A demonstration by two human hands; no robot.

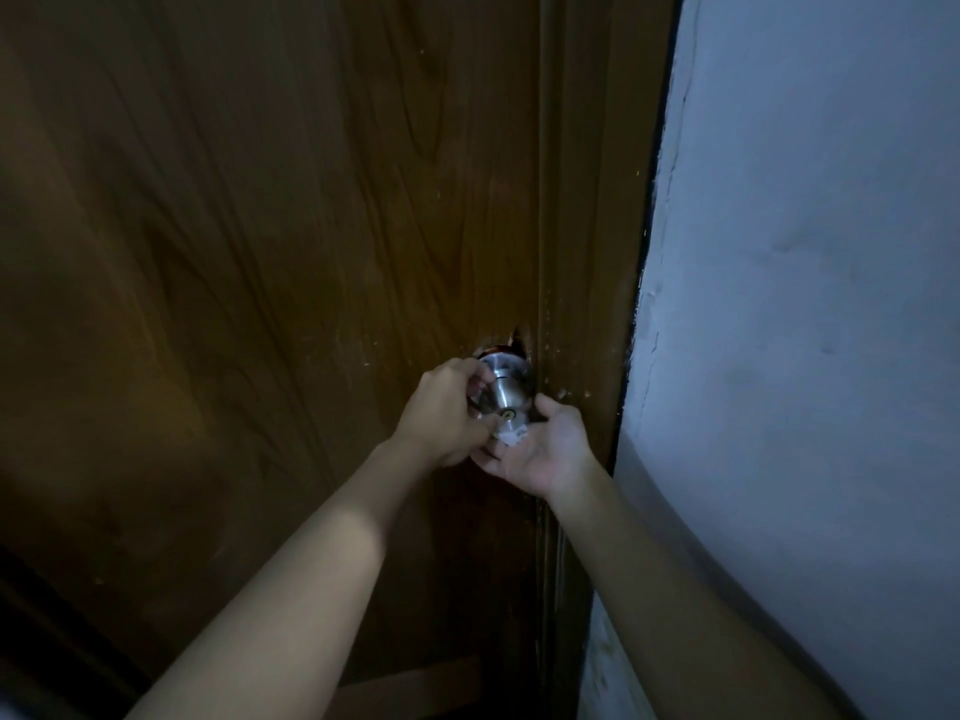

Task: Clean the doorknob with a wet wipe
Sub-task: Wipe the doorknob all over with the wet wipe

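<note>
Crowding the doorknob (506, 389) beside door frame (582, 304) and wall (805, 304), left hand (441, 407) grips it; right hand (545, 449), half-open, cups the wipe (508, 438).

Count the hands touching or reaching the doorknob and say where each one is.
2. The left hand grips the left side of the doorknob. The right hand is below and right of it, palm up, with the wet wipe at its fingers.

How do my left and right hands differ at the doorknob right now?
The left hand shows its back and curls over the left side of the doorknob; the right hand is palm-up and open below it. The white wipe sits at the right hand's fingers, under the knob. Both hands crowd the knob.
</note>
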